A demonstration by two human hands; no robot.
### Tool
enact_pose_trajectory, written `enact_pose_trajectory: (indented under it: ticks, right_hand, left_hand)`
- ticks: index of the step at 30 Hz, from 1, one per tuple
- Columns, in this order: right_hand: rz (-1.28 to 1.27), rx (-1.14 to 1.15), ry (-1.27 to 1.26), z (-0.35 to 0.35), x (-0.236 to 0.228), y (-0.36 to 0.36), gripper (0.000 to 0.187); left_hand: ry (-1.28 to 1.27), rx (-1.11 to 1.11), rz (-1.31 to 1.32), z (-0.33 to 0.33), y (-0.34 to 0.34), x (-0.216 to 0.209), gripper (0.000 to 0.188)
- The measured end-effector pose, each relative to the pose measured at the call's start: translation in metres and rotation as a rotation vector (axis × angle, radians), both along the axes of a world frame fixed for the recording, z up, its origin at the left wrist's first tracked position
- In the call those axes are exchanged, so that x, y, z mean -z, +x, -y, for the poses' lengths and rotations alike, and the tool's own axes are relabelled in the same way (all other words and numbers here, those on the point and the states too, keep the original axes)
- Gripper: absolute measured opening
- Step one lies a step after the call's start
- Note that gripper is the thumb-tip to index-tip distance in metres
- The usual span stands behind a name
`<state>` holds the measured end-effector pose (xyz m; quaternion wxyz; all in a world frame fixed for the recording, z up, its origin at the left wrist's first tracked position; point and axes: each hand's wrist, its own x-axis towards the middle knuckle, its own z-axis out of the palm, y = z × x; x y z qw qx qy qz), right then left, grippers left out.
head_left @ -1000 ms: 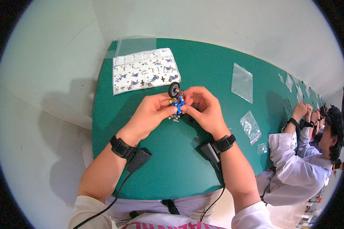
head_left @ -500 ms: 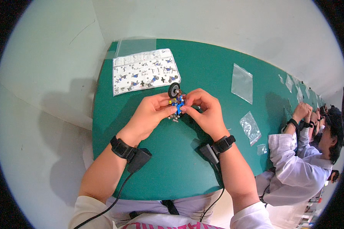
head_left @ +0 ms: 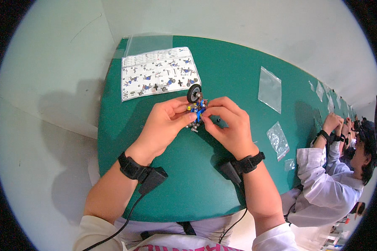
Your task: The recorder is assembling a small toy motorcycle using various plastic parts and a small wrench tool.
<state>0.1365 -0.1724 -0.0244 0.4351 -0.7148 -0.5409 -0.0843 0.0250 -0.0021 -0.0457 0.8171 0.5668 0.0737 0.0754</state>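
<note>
A partly built toy motorcycle [head_left: 199,113], with blue pieces, silver screws and a bit of yellow, is held up over the table between my two hands. Its black wheel [head_left: 194,93] with a grey hub points to the far side. My left hand [head_left: 160,125] is closed round the model's left side, thumb pressed on the blue part. From the right, my right hand [head_left: 232,125] pinches the blue part with thumb and forefinger. The fingers hide some of the model, and I cannot make out whether a small part is also in the right fingertips.
A printed picture sheet [head_left: 159,69] lies at the far left of the green table [head_left: 180,180], over a clear bag [head_left: 151,43]. To the right are a flat clear bag [head_left: 270,90], a crumpled bag [head_left: 278,141] and a small one [head_left: 289,164]. A co-worker [head_left: 329,180] sits at the right.
My right fingers have shifted slightly on the model, and the hand has turned a little. The model tilts slightly differently; my left hand keeps its hold. The view has moved a bit.
</note>
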Motion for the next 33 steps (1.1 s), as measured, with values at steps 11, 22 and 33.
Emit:
enact_pose_trajectory:
  ticks: [11, 22, 33]
  right_hand:
    - [-0.033, 0.043, -0.049, 0.0, -0.004, -0.004, 0.02]
    - [-0.148, 0.033, -0.074, -0.002, 0.005, 0.001, 0.019]
    - [-0.48, -0.008, 0.064, 0.007, 0.003, 0.007, 0.019]
  left_hand:
    - [-0.007, -0.025, 0.039, 0.003, -0.001, -0.002, 0.04]
    - [-0.106, -0.039, 0.028, 0.004, 0.001, 0.002, 0.037]
    - [-0.108, -0.016, 0.016, 0.002, 0.002, 0.004, 0.035]
